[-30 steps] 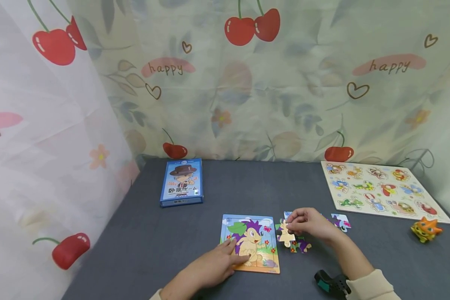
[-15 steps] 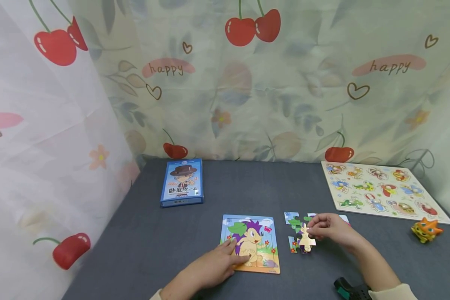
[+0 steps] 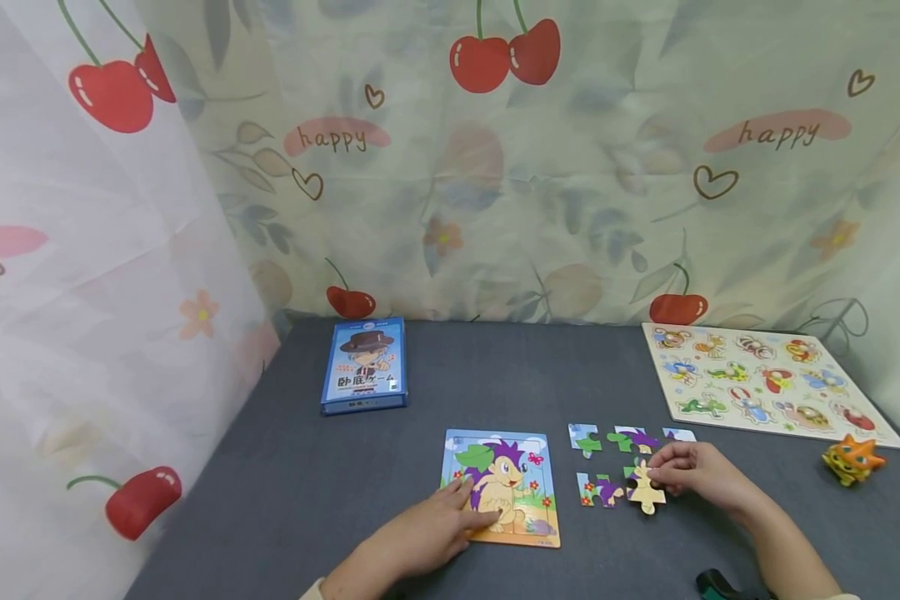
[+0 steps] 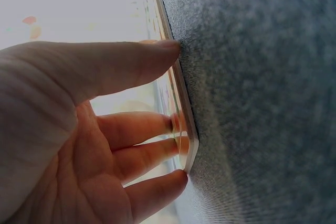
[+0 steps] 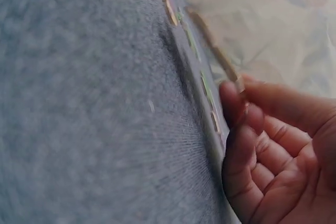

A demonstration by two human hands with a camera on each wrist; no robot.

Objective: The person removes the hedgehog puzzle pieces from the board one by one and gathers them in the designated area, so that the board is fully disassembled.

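Clearly, the right hand (image 3: 696,472) is nearer: it pinches the beige piece (image 3: 647,495) at fingertips' seven o'clock, long axis twelve-to-six; left hand (image 3: 441,523), fingers extended, rests on puzzle board (image 3: 521,541).

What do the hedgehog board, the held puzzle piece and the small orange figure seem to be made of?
Hedgehog board: probably wood or fibreboard, edge brown; its printed face looks glossy, reflecting fingertips. Held puzzle piece: likely similar, edge tan, face printed. Small orange figure: perhaps plastic, from its shiny, moulded look; rubber possible.

I see a flat blue-and-purple jigsaw piece (image 3: 678,434) partly hidden by the bare right hand (image 3: 699,473); black-and-teal device (image 3: 716,585), cropped below.
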